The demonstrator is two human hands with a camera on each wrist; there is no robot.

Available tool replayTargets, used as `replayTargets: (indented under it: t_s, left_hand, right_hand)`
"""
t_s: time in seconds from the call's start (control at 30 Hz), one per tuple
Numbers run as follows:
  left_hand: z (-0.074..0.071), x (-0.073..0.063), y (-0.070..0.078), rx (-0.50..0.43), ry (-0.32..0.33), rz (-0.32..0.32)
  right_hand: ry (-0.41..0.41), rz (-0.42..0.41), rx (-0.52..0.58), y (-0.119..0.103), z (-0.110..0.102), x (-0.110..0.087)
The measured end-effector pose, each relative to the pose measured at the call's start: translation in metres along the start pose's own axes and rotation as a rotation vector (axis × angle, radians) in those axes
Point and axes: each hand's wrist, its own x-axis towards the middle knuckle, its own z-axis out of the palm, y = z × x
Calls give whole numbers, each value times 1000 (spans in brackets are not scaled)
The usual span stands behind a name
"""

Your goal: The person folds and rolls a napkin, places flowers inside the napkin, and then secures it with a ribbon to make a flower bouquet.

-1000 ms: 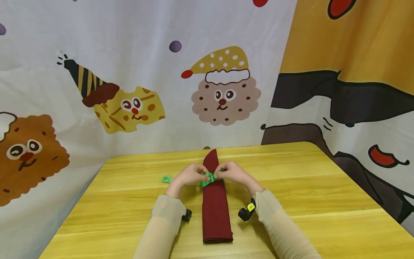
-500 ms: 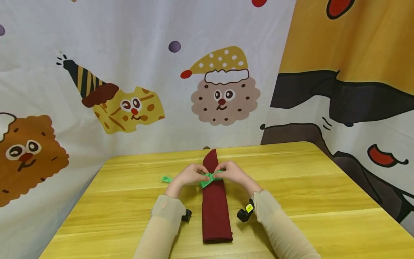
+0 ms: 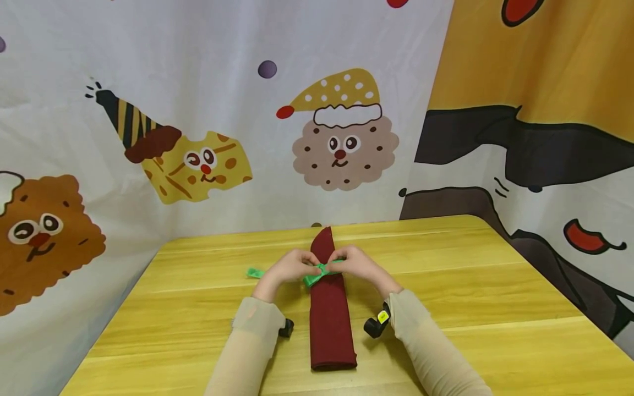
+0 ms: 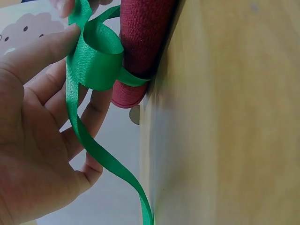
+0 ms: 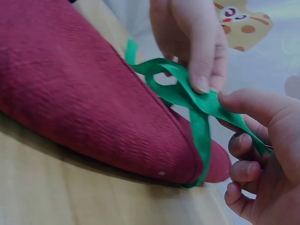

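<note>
A dark red rolled cloth (image 3: 331, 324) lies lengthwise on the table, its pointed end toward the curtain. Round its upper part runs a green ribbon (image 4: 99, 65), looped on top of the roll. My left hand (image 3: 293, 266) pinches the ribbon between thumb and fingers beside a loop, and a long tail hangs past the palm in the left wrist view. From the other side my right hand (image 3: 358, 264) pinches the ribbon near the crossing; its tail trails along the curled fingers in the right wrist view. Both thumb tips nearly meet over the roll.
The wooden table (image 3: 446, 319) stretches out on both sides of the roll. Behind it hangs a white curtain (image 3: 223, 66) printed with cartoon food. A loose ribbon end (image 3: 255, 273) lies left of my left hand. A black wrist camera (image 3: 375, 326) sits below my right wrist.
The green loop by my left fingertips has shifted slightly left and lies flatter over the roll. Both hands stay nearly in place, still pinching the ribbon.
</note>
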Motion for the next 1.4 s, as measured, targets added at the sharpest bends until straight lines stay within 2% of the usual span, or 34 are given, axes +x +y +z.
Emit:
replayTargets:
  t_s: [0.2, 0.43, 0.83, 1.17, 1.4]
  left_hand:
    - [0, 0, 0, 5, 5, -15]
    - [-1, -1, 1, 6, 8, -10]
    - [-1, 1, 0, 20, -1, 13]
    - [-1, 0, 1, 39, -4, 22]
    - [0, 0, 2, 41, -5, 21]
  right_hand:
    - [11, 0, 37, 3, -6, -1]
    - [-9, 18, 7, 3, -2, 1]
    - [-11, -61, -3, -1, 8, 1]
    - [2, -31, -30, -1, 6, 1]
    - [-10, -41, -31, -3, 5, -1]
